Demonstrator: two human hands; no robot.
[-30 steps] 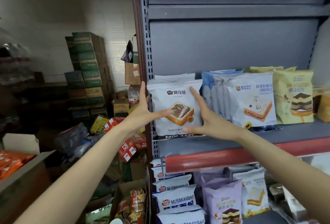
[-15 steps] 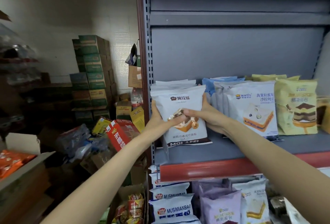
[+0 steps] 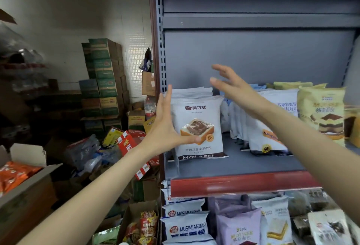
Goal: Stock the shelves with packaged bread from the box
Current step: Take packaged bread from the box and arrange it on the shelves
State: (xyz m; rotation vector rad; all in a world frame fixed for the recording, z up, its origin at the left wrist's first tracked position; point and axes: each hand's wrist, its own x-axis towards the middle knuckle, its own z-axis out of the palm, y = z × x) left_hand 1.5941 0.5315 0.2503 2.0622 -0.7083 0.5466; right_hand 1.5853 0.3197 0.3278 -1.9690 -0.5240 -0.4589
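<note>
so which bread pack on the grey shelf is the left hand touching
The white Molafei pack at the shelf's left end, showing chocolate-swirl toast; the left hand rests its thumb on it. The others stand further right.

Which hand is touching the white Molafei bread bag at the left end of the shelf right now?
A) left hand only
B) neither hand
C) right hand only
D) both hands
A: the left hand lies open against the bread bag, thumb across its front, while the right hand is open in the air above and to the right of the bag, touching nothing.
</note>
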